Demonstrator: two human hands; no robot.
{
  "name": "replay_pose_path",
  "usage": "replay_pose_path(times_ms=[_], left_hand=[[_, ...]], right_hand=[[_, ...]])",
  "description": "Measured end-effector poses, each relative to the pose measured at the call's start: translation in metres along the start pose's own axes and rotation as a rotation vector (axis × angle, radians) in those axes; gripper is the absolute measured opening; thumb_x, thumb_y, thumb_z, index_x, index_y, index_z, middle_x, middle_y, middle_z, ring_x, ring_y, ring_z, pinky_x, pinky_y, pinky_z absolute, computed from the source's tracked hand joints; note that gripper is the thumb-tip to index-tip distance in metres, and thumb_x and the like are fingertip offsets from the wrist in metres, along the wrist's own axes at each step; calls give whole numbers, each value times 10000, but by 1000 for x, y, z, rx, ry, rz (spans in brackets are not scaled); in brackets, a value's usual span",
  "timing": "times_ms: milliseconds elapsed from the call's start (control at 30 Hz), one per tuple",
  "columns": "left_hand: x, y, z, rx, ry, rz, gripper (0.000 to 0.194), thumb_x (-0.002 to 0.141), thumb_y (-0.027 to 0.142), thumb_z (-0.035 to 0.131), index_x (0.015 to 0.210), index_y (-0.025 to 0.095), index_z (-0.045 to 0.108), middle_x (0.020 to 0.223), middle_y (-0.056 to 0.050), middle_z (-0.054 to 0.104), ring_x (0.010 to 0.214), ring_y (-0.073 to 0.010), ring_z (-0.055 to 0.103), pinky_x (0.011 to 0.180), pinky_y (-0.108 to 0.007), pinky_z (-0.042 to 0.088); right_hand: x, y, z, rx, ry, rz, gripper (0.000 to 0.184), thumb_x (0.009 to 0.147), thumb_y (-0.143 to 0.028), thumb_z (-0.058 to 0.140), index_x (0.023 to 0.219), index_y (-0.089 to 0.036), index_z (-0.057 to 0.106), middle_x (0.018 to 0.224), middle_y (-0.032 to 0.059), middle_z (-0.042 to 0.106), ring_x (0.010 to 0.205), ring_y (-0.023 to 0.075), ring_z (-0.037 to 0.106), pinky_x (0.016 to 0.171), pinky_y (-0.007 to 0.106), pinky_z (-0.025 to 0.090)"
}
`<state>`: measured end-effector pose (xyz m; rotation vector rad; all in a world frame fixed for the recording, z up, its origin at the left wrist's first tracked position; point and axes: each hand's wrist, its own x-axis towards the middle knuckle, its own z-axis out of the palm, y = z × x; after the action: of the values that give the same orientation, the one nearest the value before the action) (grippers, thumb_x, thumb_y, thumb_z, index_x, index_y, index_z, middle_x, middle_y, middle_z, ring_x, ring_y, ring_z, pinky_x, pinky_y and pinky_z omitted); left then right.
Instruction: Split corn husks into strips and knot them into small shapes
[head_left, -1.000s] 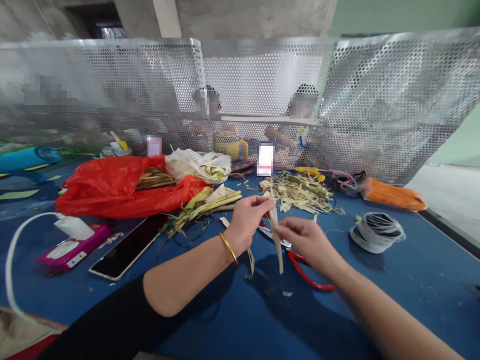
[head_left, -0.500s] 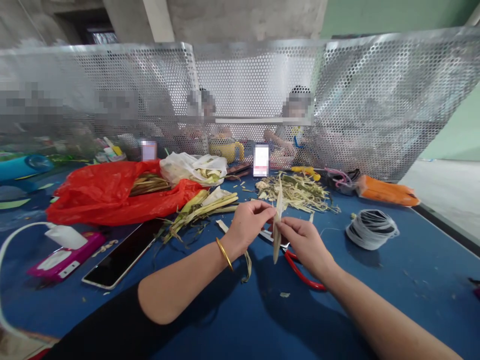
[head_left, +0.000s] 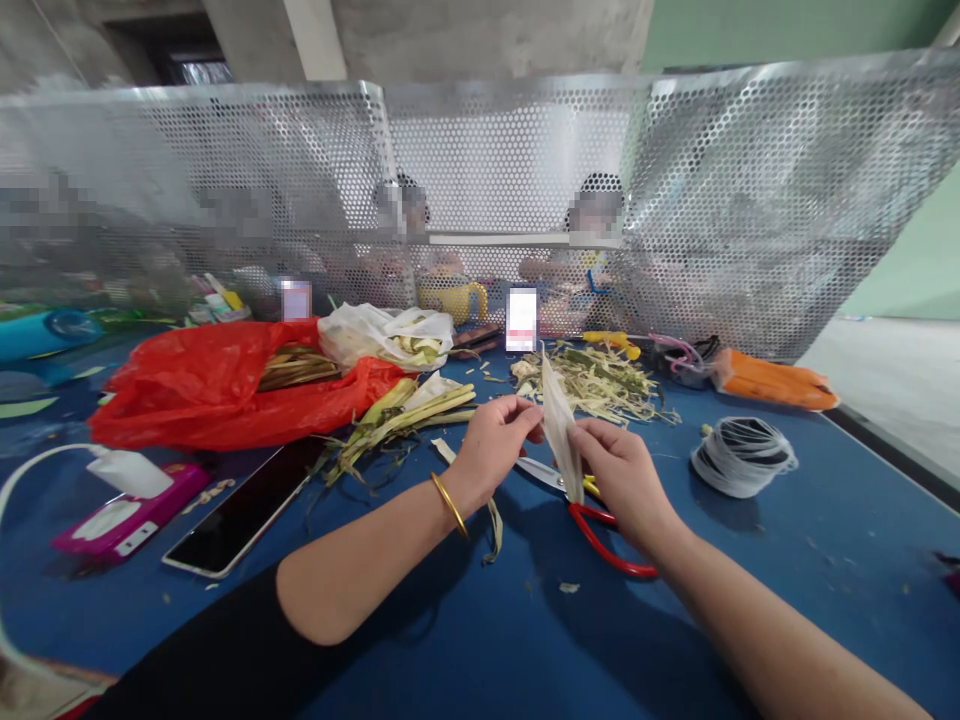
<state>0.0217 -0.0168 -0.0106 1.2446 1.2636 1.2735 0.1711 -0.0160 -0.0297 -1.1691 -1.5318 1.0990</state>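
Between left grip and right grip is a pale strip (nearly upright); both pinch its edges.

Perforated metal partition, green wall

We see a cream husk, red-handled scissors, a blue table, red bag, purple socket, orange packet, our gold bangle, black sleeve and a silver screen dotted with holes.
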Motion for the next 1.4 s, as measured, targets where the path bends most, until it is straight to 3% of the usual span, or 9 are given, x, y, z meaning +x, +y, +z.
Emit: replay_pose_path(times_ms=[233,367,467,667,867,1033,1133,1267,1400], left_hand=[[-3,-1,3,-21,-49,-47,150,788,293,542,708,170,571,622,8,597,578,-121,575,486,-201,397],[-3,-5,3,64,-113,37,140,786,290,554,706,177,574,592,19,578,552,-124,560,504,-215,410],[-5,-6,3,162,-188,99,168,788,293,563,665,179,559,590,18,581,557,-126,571,553,-224,428],[-5,-11,2,278,-193,124,200,812,320,526,662,190,535,593,13,600,564,-130,574,566,-228,409],[14,-17,-14,574,-184,165,215,799,331,501,643,195,560,598,4,626,580,-145,570,581,-250,389],[33,-13,-32,745,-24,168,218,797,336,492,646,199,567,592,-2,638,585,-158,576,582,-265,362],[45,-7,-34,768,10,158,230,789,330,503,618,195,576,581,-11,642,560,-160,572,562,-265,355],[68,7,-22,705,43,255,212,782,315,532,655,182,637,612,-29,667,590,-167,600,609,-265,399],[73,25,-1,675,51,327,262,774,275,569,990,174,677,818,-44,720,739,-170,637,689,-246,434]], right_hand=[[0,-1,3,-12,44,20,333,803,-495,548,666,-193,568,560,-5,567,537,142,508,466,234,363],[-2,-4,3,89,-47,-1,353,778,-514,604,735,-164,626,642,12,604,593,139,518,542,247,409],[-3,-5,2,142,13,-11,313,754,-473,647,698,-166,629,607,-3,585,578,131,508,550,248,412],[6,-7,-9,266,256,-8,285,691,-436,696,632,-168,618,564,-21,537,535,112,467,505,233,404],[24,-23,-51,385,617,-176,220,624,-362,726,619,-168,624,558,-41,545,514,88,458,477,202,374],[30,-34,-79,401,856,-310,156,628,-294,713,610,-157,640,537,-46,517,489,68,406,441,192,297],[31,-33,-83,447,808,-311,179,626,-300,717,579,-157,621,471,-63,449,442,58,344,414,200,242],[32,-25,-77,489,589,-199,248,620,-363,746,582,-166,600,446,-73,429,413,55,330,402,202,234],[29,-22,-66,461,437,-113,276,610,-395,764,620,-169,605,469,-64,481,434,66,394,433,200,304]])
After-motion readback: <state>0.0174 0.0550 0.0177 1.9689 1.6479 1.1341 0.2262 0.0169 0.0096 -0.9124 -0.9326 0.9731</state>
